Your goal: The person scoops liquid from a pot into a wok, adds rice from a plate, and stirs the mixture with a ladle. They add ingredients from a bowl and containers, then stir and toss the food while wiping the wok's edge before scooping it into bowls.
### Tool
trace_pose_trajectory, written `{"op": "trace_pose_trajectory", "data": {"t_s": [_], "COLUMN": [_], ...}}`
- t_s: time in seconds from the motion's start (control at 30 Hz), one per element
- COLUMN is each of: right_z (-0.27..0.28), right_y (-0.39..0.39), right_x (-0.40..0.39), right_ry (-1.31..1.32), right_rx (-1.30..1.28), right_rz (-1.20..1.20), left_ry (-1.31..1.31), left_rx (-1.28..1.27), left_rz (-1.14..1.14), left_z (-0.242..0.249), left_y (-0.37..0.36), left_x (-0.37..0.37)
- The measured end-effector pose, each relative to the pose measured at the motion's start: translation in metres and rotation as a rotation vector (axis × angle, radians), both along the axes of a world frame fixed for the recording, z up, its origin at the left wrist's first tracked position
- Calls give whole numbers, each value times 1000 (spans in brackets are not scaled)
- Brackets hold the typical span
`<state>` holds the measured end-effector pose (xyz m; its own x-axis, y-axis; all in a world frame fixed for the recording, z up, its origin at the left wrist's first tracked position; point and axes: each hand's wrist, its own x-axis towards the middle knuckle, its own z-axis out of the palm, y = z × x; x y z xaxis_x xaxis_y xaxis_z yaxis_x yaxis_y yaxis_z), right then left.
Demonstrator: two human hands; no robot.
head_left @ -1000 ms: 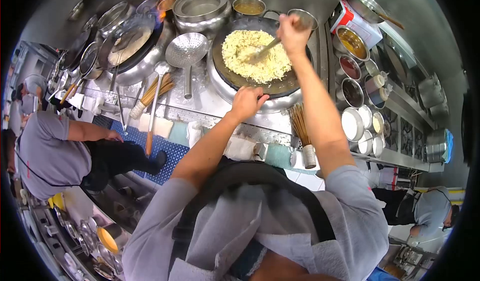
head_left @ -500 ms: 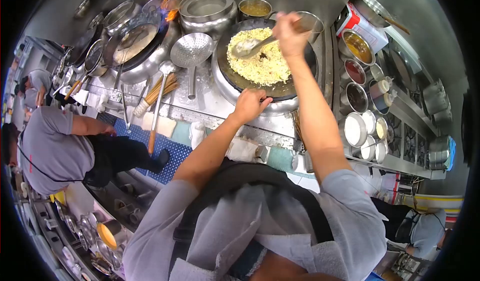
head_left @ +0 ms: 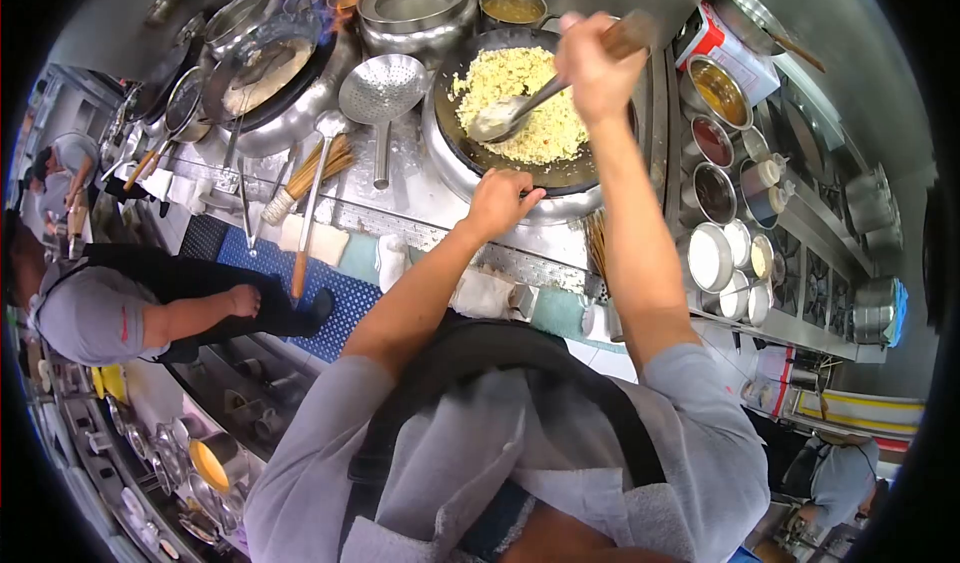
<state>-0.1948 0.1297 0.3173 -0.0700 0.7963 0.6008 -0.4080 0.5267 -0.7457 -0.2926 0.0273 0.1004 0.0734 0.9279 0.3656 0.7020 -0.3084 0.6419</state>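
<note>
Stirring is occupying both hands in the head view: the right hand (head_left: pixel 597 68) is grasping the handle of a ladle (head_left: pixel 503 120), and the left hand (head_left: pixel 503 203) is clasping the near rim of a wok (head_left: pixel 565 175), its fingers curling over the edge. A mound of pale yellow grains (head_left: pixel 548 135) is lying inside the wok, the ladle's bowl resting in its left near part. Compared with half a second ago, the bowl is sitting nearer the person, and a dark patch then visible mid-mound is no longer showing; this is suggesting that the grains are turning over loosely. The mound is stopping short of the near rim, where a dark band of bare wok is showing. A perforated strainer (head_left: pixel 382 93) is lying just beside the wok on the left, leaving only a narrow strip of bench (head_left: pixel 407 168) between; sauce containers (head_left: pixel 711 143) are standing apart on the right.
</note>
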Motion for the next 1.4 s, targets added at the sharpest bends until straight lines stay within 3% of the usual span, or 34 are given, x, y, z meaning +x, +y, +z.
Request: {"op": "trace_pose_trajectory", "data": {"t_s": [0.1,0.13,0.23,0.3,0.33,0.4,0.47,0.53,0.63,0.73,0.83,0.87,0.9,0.93,1.0,1.1,1.2,1.3,1.4], "right_z": [-79,-52,21,12,-19,-68,-30,23,1,23,64,70,69,55,23,45,46,19,6], "right_y": [73,87,97,90,93,102,77,6,14,26,-27,-50,-67,-67,-38,-6,-15,-49,-54], "right_x": [-1,10,39,60,50,39,31,20,35,58,77,79,76,68,47,56,64,36,17], "right_ry": [-232,-318,-132,72,103,194,65,-45,-169,88,148,102,86,63,27,153,217,156,23], "right_rx": [92,48,45,129,63,-103,-196,-235,-4,-116,-92,-75,-109,-162,-201,-119,-123,-220,-142], "right_rz": [-196,-262,-271,-211,-397,-346,-126,-121,-547,-316,-69,-14,52,21,-112,-195,-161,-85,-245], "left_ry": [4,0,-37,-1,18,-33,-38,14,46,65,-83,131,4,-122,-27,73,-47,-29,-68], "left_rx": [-42,-25,-3,43,73,71,8,-109,50,126,418,292,274,263,175,71,213,248,170], "left_rz": [0,-11,-4,4,2,-21,-13,10,40,31,-58,-32,1,29,65,74,-3,4,67], "left_z": [0,-1,-2,2,5,-4,-3,10,32,57,83,93,92,84,34,11,54,86,48], "left_y": [-2,-1,-1,-4,-2,1,-1,-1,-40,-137,-143,-122,-88,-65,-73,-137,-172,-82,-61], "left_x": [0,0,-3,-3,-2,0,2,1,12,20,11,2,3,8,10,15,8,-7,11]}}
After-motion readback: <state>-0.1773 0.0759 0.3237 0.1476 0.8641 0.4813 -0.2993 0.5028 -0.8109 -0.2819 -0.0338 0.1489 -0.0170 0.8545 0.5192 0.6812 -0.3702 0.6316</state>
